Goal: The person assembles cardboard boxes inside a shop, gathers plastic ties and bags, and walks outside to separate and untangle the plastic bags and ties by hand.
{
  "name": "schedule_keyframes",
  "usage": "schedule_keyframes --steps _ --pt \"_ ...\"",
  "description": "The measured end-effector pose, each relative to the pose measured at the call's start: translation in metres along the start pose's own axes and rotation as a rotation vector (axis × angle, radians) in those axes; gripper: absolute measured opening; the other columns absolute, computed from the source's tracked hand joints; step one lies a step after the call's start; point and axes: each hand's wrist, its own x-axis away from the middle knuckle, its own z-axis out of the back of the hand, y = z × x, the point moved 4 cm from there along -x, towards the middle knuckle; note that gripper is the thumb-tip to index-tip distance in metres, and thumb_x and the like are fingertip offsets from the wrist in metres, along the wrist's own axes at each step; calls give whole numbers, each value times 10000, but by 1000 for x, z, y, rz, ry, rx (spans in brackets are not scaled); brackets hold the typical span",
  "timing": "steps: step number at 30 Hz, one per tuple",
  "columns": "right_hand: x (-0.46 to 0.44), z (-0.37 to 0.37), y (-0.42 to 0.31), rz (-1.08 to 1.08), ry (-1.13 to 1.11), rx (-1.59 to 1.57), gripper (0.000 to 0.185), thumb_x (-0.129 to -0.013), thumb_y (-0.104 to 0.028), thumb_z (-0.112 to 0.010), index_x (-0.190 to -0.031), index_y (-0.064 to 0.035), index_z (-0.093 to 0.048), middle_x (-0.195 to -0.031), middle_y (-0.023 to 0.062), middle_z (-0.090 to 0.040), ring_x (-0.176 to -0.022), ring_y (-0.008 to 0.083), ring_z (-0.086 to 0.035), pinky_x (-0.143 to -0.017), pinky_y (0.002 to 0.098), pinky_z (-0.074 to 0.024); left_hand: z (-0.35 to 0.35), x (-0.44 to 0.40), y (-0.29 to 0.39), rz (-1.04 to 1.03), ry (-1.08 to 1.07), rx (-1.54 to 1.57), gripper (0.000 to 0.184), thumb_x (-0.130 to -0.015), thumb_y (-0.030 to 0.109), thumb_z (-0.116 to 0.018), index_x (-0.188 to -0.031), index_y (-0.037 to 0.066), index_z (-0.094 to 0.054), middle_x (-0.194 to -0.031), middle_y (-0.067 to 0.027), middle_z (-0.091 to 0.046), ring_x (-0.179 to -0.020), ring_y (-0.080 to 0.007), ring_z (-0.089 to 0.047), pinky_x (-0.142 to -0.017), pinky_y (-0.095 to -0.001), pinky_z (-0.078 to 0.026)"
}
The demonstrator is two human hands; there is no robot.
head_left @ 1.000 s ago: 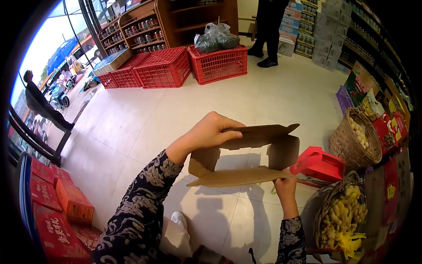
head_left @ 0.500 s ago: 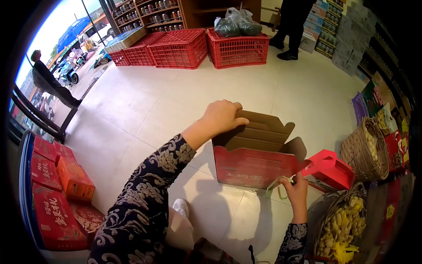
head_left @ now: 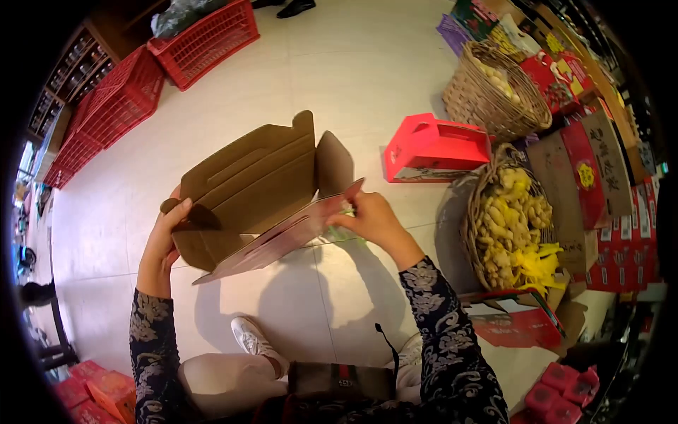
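Observation:
An open cardboard box, brown inside and red outside, is held up in front of me with its flaps raised. My left hand grips its left end, thumb over the edge and some fingers hidden behind it. At the box's right corner my right hand pinches the red side panel, and a pale green strip shows by its fingers. To the right of the box a folded red carton with a handle stands on the floor, touching neither hand.
Wicker baskets of ginger and of pale round items stand at the right, near stacked cartons. Red crates line the upper left. Red boxes lie lower left. A person's dark shoe shows at the top.
The view has swung right and down. The box has turned and tilted, showing more of its inside. My left hand has shifted from its upper edge to its left end.

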Motion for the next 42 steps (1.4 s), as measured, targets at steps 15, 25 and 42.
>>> schedule_keyframes --steps 15,25,42 --pt "6 -6 9 -30 69 -107 502 -686 -383 -732 -1006 -73 -502 -855 142 -639 -720 282 -628 -660 354 -485 7 -12 -23 188 41 135 550 -835 324 -617 -1219 -27 -441 -1150 -155 -540 -1013 -264 -563 -844 -378 -494" --pt "92 101 86 -261 178 -18 468 -710 -315 -733 -1043 -42 -550 -769 115 -624 -664 208 -587 -639 301 -465 -145 -68 -56 302 -326 188 470 -897 310 -529 -1236 1 -426 -1194 -128 -515 -1072 -223 -525 -900 -362 -454" --pt "163 -5 170 -629 78 -511 249 -841 -249 -522 -870 -6 -565 -714 156 -595 -611 271 -593 -574 362 -475 -225 -135 -76 39 -452 408 315 -899 250 -493 -1105 15 -530 -1124 -103 -564 -1103 -209 -491 -992 -379 -336"
